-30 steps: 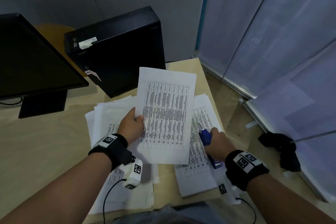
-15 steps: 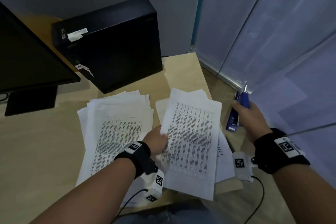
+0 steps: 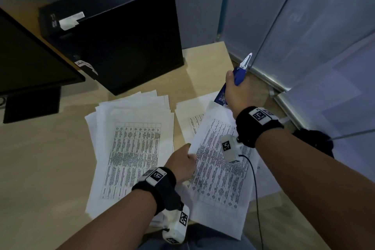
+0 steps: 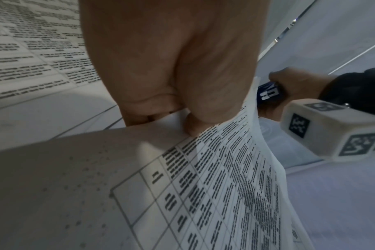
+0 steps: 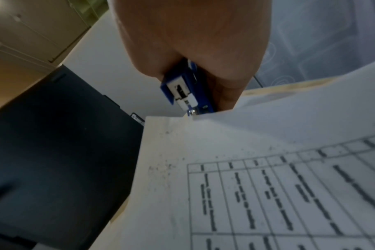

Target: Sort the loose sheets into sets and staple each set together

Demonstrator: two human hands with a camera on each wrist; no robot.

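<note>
L hand, lower centre of head view: thumb and fingers pinch the left edge of a printed sheet set, grip clenched on the paper, set lifted and tilted over the tabletop. R hand, centre right: grip wrapped round a blue stapler, its mouth at the set's upper corner per R wrist view. Loose sheet pile lies flat left of centre. Further up: black PC case, monitor upper left.
</note>
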